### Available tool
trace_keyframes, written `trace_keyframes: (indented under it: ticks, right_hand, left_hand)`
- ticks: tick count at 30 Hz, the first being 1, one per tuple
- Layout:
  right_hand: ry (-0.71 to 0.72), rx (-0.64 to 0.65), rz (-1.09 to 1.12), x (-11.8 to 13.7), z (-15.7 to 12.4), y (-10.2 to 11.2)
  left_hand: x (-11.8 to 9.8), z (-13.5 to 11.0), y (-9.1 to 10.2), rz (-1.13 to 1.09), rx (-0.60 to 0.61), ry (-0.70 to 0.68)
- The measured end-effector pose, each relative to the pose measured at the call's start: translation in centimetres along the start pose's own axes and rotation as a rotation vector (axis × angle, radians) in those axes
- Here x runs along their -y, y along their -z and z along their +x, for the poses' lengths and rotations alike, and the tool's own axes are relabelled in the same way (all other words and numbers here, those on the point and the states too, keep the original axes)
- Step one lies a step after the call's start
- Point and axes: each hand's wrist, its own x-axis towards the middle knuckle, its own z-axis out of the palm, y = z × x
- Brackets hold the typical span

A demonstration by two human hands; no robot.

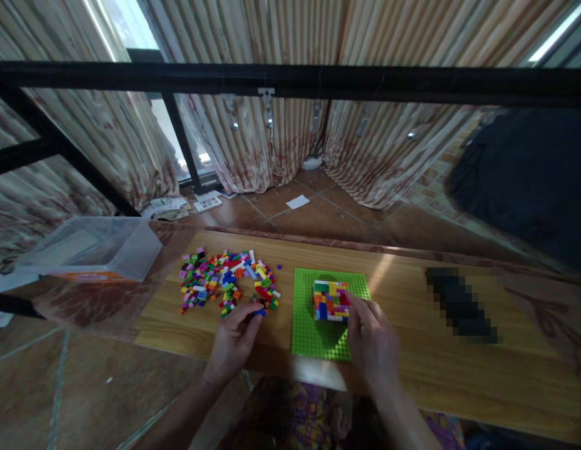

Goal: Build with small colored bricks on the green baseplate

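My left hand (233, 344) is closed, with a blue toy brick (259, 312) pinched between thumb and fingertips at the near edge of the loose brick pile (210, 275). My right hand (373, 340) has its thumb and fingers drawn together at the right edge of a multicoloured block built of toy bricks (330, 301). What those fingertips hold, if anything, is hidden. The built block stands on a green studded baseplate (309, 340), and its top shows red, yellow, orange, blue, white and green pieces.
A clear plastic bin (150, 250) with an orange label stands left of the wooden board (412, 362). One small purple brick (279, 267) lies apart from the pile. A dark pixelated object (461, 306) lies at the right. Striped curtains (281, 144) hang behind a black metal bar (318, 81).
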Motion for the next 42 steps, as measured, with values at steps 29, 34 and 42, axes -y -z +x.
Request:
trace_keyframes:
  ticks: [29, 34, 42]
  right_hand:
    - [-0.75, 0.272, 1.117, 5.1, -3.6, 1.3]
    - [-0.877, 0.251, 1.264, 4.6, -3.7, 1.2]
    - [-0.715, 0.093, 0.888, 1.6, -1.7, 2.3]
  left_hand:
    - [-9.0, -0.7, -3.6, -0.279, 0.385, 0.13]
    - [-8.2, -0.5, -4.1, -0.427, 0.396, 0.191]
    - [-5.1, 0.0, -3.6, -0.263, 0.305, 0.168]
